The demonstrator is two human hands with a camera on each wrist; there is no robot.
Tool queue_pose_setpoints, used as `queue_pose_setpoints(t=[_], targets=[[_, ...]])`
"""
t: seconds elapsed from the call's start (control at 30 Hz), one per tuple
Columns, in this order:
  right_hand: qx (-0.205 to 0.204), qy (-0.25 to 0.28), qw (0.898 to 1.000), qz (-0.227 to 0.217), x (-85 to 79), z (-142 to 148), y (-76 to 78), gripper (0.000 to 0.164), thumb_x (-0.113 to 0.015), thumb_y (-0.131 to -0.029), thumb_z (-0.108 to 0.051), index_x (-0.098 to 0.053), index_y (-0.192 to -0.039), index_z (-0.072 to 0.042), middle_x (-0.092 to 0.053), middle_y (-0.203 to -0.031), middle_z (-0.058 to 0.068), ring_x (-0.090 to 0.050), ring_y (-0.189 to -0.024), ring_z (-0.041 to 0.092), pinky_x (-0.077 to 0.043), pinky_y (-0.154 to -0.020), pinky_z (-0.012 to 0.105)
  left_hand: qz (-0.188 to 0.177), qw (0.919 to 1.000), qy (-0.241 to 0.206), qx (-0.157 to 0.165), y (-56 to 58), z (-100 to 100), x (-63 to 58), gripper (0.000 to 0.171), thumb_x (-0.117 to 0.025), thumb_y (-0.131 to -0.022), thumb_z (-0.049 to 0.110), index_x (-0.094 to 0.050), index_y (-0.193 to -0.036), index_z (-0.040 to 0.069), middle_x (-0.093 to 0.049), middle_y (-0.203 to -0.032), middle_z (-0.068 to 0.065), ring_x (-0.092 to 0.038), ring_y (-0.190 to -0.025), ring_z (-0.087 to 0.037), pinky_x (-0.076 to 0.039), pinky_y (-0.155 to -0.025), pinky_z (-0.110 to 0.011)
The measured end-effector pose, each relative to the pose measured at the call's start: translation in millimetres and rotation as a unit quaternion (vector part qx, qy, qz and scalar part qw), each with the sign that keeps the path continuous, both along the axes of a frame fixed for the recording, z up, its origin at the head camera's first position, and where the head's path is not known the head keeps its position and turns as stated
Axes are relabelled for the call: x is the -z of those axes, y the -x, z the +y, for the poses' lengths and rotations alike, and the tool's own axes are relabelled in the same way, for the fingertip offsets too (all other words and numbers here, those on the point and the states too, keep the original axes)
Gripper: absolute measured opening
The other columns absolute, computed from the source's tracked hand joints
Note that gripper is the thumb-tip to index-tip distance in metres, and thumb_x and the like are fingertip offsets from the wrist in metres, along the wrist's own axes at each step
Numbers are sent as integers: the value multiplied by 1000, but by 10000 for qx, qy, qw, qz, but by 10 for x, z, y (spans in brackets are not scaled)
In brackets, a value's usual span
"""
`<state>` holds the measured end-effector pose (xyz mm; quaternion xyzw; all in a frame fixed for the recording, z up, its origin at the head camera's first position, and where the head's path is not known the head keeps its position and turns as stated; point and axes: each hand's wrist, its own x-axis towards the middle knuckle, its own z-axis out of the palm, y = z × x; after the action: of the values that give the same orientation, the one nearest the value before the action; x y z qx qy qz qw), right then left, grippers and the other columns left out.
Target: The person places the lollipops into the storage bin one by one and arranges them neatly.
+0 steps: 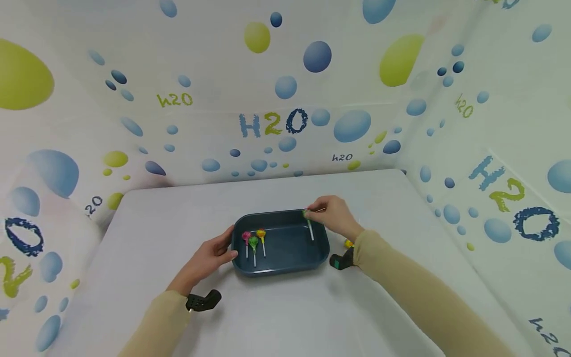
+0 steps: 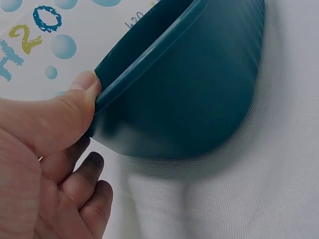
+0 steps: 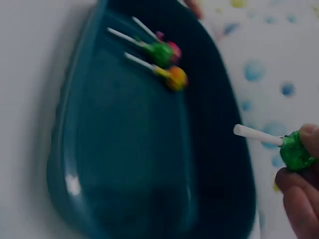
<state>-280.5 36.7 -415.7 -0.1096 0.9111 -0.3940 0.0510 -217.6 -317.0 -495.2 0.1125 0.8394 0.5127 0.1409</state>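
Observation:
A dark teal tray [image 1: 287, 250] sits on the white table. My left hand [image 1: 209, 255] pinches its left end, the thumb over the rim and the fingertips against the outside wall. My right hand [image 1: 333, 215] grips a green-wrapped lollipop [image 3: 295, 152] by its head, above the tray's far right corner; the white stick points down in the head view. Toward the left inside the tray lie a pink lollipop [image 1: 246, 236], another green lollipop [image 1: 253, 242] and an orange-yellow lollipop [image 1: 261, 233], their sticks toward me.
A small yellow thing [image 1: 349, 243], mostly hidden by my right wrist, lies on the table to the right of the tray. Dark wrist devices are on both arms. Printed sheets [image 1: 205, 148] with bubbles and H2O lettering stand behind and at both sides of the table [image 1: 276, 317].

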Motion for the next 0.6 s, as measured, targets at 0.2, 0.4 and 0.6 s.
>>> queue_pose_setpoints(t=[0.2, 0.4, 0.6], targets=[[-987, -1049, 9892, -258, 64, -657, 124, 11, -78, -91, -20, -78, -86, -10, -76, -94, 3, -64, -77, 13, -55, -69, 27, 90, 9999, -120, -9, 8, 4, -11, 76, -64, -101, 11, -21, -162, 3, -22, -167, -23, -30, -152, -42, -35, -119, -49], [-1359, -1833, 9717, -608, 156, -1030, 220, 18, -80, -89, -15, -75, -76, -4, -74, -81, 2, -59, -66, 11, -53, -63, 25, 12, 9999, -114, -74, 16, 7, 4, 75, -65, -100, 12, -23, -162, 5, -24, -167, -21, -30, -153, -40, -34, -120, -50], [-1439, -2473, 9555, -722, 375, -1218, 310, 25, -83, -85, -16, -68, -66, -9, -60, -62, -4, -51, -58, 10, -44, -53, 23, -119, 9997, -88, -198, 4, -17, 53, 77, -66, -100, 13, -23, -163, 8, -25, -168, -18, -29, -154, -38, -34, -121, -48]])
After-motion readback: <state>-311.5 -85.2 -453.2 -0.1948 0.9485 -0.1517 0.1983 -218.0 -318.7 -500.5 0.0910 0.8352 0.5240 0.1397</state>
